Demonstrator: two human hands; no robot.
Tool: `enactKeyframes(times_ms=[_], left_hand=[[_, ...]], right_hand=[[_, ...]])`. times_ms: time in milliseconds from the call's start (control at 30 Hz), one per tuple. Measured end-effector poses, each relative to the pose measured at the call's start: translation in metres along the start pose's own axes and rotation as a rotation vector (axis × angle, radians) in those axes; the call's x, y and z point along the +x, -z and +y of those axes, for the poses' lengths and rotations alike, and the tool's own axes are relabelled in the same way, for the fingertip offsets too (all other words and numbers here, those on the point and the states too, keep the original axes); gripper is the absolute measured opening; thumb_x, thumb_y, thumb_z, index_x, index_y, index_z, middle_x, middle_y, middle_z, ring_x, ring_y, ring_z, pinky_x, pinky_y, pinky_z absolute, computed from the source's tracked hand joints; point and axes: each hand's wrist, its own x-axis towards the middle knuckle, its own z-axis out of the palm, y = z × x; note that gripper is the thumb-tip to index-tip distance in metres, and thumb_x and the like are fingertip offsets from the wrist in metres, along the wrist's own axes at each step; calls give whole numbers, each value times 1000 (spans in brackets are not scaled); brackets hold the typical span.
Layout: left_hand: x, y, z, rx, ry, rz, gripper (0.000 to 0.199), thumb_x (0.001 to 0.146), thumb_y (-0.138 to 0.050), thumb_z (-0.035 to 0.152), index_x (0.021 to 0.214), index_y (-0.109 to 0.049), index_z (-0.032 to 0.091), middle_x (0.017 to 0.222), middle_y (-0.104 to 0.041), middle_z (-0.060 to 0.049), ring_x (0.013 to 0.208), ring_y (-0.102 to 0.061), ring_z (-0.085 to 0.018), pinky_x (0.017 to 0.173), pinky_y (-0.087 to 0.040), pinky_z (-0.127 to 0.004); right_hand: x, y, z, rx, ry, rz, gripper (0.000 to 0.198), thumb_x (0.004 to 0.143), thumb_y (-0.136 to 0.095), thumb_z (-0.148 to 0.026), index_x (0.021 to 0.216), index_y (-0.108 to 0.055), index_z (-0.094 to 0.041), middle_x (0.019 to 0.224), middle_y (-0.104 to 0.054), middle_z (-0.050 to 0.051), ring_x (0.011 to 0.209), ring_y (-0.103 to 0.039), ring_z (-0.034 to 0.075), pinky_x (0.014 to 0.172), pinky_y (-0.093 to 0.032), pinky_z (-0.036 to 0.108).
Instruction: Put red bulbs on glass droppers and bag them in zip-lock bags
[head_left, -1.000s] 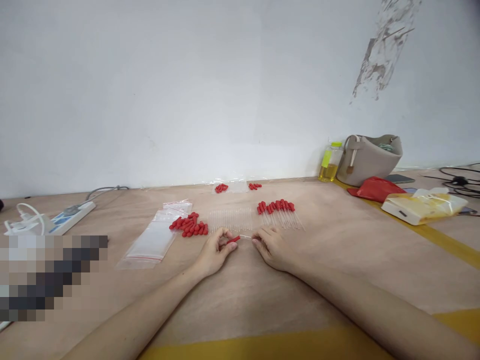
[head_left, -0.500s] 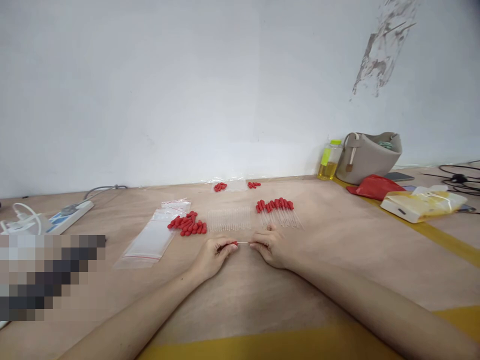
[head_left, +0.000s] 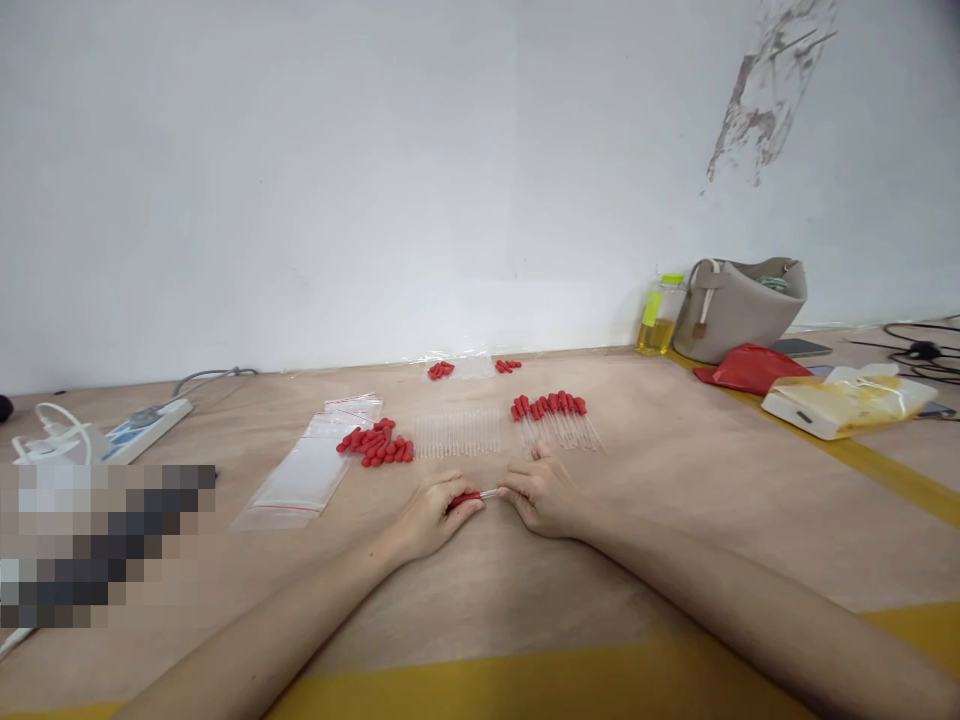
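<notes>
My left hand (head_left: 439, 515) pinches a red rubber dropper bulb (head_left: 466, 497). A thin clear dropper tube (head_left: 489, 493) runs from the bulb's mouth to my right hand (head_left: 541, 497), whose fingers are closed on its other end. Whether the tube sits inside the bulb is too small to tell. Beyond my hands lies a row of bare clear tubes (head_left: 457, 434). Loose red bulbs (head_left: 376, 443) are heaped left of that row. To its right, several tubes with red bulbs on their ends (head_left: 559, 415) lie side by side.
Clear zip bags (head_left: 300, 475) lie at the left, near a power strip (head_left: 150, 430). More red bulbs (head_left: 441, 371) rest by the wall. At the right stand a bottle (head_left: 660, 315), a grey bag (head_left: 739, 310), a red pouch (head_left: 752, 370) and a yellow-white packet (head_left: 840, 405).
My left hand has shifted slightly right, closer to my right hand. More of the red bulb shows between its fingers, and less bare tube is visible between the hands.
</notes>
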Motion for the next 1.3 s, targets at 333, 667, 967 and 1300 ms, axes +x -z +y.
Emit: enactKeyframes(times_ms=[333,667,967,1300], left_hand=[[2,-2,-2,19,-34,12,24,86,-40,28,83,-61,15,74,-55,-4,69,-51,-15,64,-39,-25],[0,8,-19,22,100,247,33,80,-51,32,110,-47,20,95,-53,-6,78,-51,-16,66,-43,-26],[2,8,-23,22,148,98,17,81,-47,30,83,-58,17,69,-52,-1,61,-49,-13,57,-38,-23],[2,9,-23,-3,148,111,17,80,-47,30,84,-59,18,61,-49,1,56,-46,-12,54,-36,-22]], right_hand=[[4,1,-6,26,-31,-68,28,85,-38,-22,64,-56,-16,62,-60,2,52,-45,10,64,-26,27],[7,26,6,-3,-244,-128,20,83,-38,-19,86,-58,-18,82,-62,6,69,-54,14,61,-34,24],[34,38,81,-87,-985,-175,27,72,-44,-30,52,-57,-17,55,-58,5,53,-54,15,46,-29,23],[30,14,88,-201,-1003,-156,28,74,-45,-39,71,-62,-17,77,-63,10,73,-58,22,55,-37,27]])
